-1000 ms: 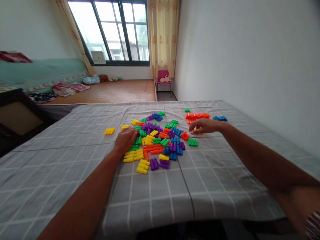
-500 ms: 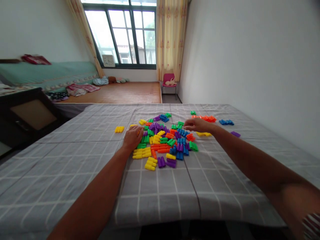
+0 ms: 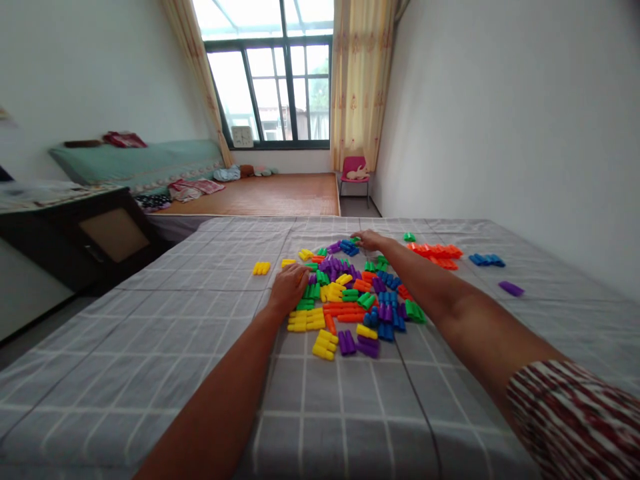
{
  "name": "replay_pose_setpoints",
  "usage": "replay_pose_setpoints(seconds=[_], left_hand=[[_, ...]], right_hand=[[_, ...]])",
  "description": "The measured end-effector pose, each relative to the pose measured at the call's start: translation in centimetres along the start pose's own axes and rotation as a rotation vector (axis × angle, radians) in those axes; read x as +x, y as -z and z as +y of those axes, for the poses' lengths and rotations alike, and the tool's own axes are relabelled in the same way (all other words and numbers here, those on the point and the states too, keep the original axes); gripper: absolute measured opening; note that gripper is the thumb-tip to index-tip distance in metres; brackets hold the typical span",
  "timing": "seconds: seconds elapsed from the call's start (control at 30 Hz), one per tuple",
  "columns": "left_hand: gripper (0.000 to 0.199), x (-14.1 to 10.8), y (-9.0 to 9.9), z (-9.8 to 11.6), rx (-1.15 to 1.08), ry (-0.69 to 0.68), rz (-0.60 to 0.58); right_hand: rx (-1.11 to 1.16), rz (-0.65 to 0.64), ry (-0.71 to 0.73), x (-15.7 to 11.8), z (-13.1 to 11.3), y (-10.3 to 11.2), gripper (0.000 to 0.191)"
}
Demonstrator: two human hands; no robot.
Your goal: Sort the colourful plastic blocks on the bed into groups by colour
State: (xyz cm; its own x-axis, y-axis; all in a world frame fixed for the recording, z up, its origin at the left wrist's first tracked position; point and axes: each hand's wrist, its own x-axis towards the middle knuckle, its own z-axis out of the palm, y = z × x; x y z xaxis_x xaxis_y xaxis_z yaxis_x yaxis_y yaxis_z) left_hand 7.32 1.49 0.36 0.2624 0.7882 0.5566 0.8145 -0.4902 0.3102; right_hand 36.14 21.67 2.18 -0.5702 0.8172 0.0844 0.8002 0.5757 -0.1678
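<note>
Many small plastic pieces in several colours lie heaped on a grey checked cloth (image 3: 175,373). My left hand (image 3: 291,287) rests at the heap's left edge, fingers curled beside green pieces (image 3: 311,291); what it grips, if anything, is hidden. At the far side, my right hand (image 3: 369,241) has its fingertips at a green piece (image 3: 355,240), beside blue pieces (image 3: 349,248). Yellow pieces (image 3: 306,320) lie nearest my left wrist. Purple pieces (image 3: 336,269) fill the heap's middle, with a row of orange pieces (image 3: 345,312) in front of them.
Orange pieces (image 3: 435,252), blue pieces (image 3: 487,260) and a purple piece (image 3: 511,288) lie apart on the right. A yellow group (image 3: 261,268) sits to the left. Beyond the cloth are a low bed (image 3: 280,193), a pink chair (image 3: 354,167) and a dark cabinet (image 3: 113,230).
My right hand has moved left and away from me, from the heap's right side to its far edge. My left hand stays by the heap's left edge. The camera view has shifted.
</note>
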Motion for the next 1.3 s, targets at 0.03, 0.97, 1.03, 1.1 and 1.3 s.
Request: replay_pose_setpoints(seconds=[0.03,0.97,1.03,1.1,1.3], left_hand=[[0.030,0.0,0.0,0.0,-0.003,0.002,0.001],[0.030,0.5,0.1,0.3,-0.049,-0.022,-0.056],[0.030,0.5,0.0,0.3,-0.051,-0.019,-0.053],[0.029,0.4,0.0,0.3,-0.051,-0.016,-0.053],[0.029,0.3,0.1,0.5,-0.064,-0.023,-0.062]], right_hand=[[-0.005,0.000,-0.010,-0.1,0.0,-0.1,0.036],[0.052,0.093,-0.433,-7.5,17.6,5.1,0.051],[0.077,0.096,-0.449,-7.6,17.9,5.1,0.057],[0.100,0.069,-0.443,-7.5,18.1,4.9,0.054],[0.091,0.032,-0.403,-6.9,17.9,3.8,0.053]])
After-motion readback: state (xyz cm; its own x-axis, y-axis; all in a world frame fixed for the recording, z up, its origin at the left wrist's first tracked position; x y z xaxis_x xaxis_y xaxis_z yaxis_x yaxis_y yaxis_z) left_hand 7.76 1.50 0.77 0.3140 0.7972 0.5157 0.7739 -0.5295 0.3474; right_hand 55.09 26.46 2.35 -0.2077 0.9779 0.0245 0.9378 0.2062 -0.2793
